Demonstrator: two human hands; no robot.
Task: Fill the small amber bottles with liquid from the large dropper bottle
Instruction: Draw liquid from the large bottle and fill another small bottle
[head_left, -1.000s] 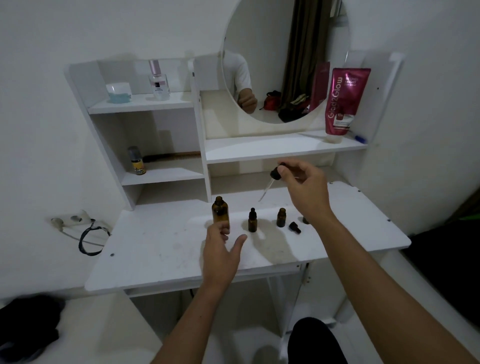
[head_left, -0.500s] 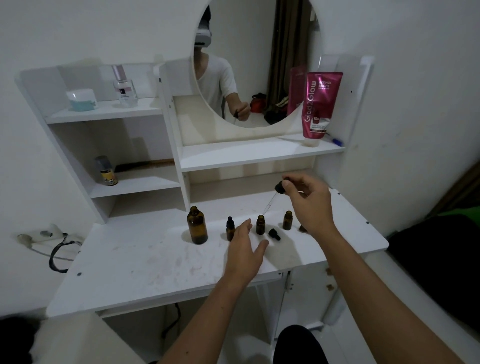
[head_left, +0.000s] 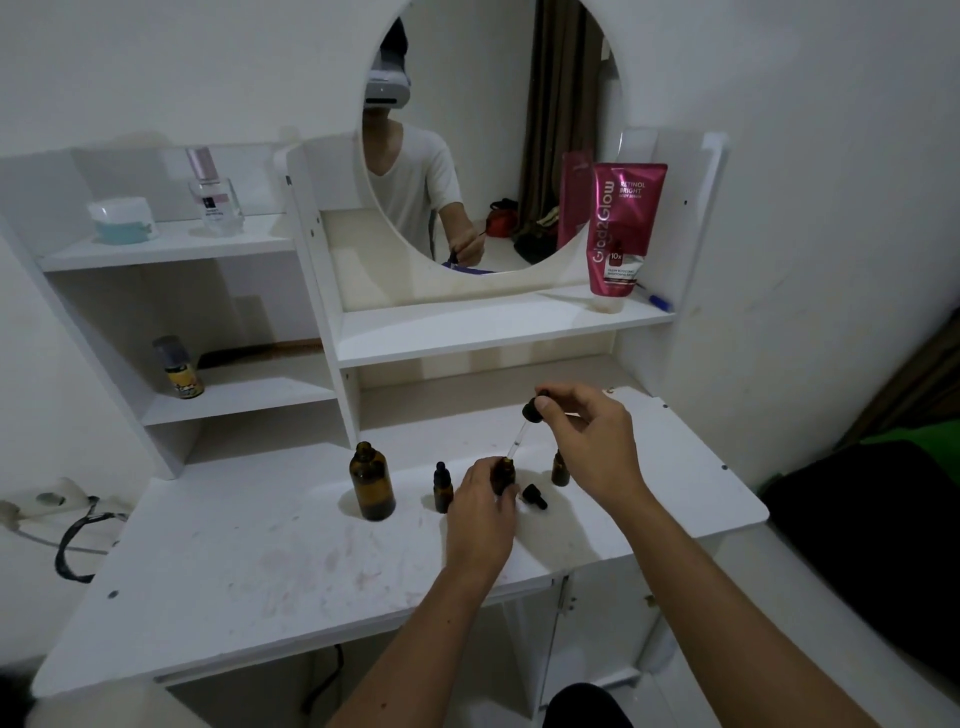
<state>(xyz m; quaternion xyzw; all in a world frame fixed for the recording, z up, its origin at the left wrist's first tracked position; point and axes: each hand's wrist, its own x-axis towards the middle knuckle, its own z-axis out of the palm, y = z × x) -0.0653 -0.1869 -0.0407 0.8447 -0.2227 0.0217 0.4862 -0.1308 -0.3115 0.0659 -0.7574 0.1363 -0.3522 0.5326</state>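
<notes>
Dropper (head_left: 521, 435) in right hand (head_left: 592, 451) tips into bottle (head_left: 503, 474) left hand (head_left: 483, 514) holds.

The room is dim and evenly lit, with a cool, greyish cast over the white walls and the desk (head_left: 260, 571). Light seems to come from above and somewhat behind, since soft shadows pool on the desk just under the bottles and both hands. The spaces under the shelves (head_left: 234, 384) sit in deeper shade. The pink tube (head_left: 623, 228) shows a faint sheen, and the mirror (head_left: 493, 156) gives no harsh glare. Straight edges bow outward toward the frame's borders, plainly a wide lens. Corners darken and go soft; the centre is fairly sharp, slightly grainy.
</notes>
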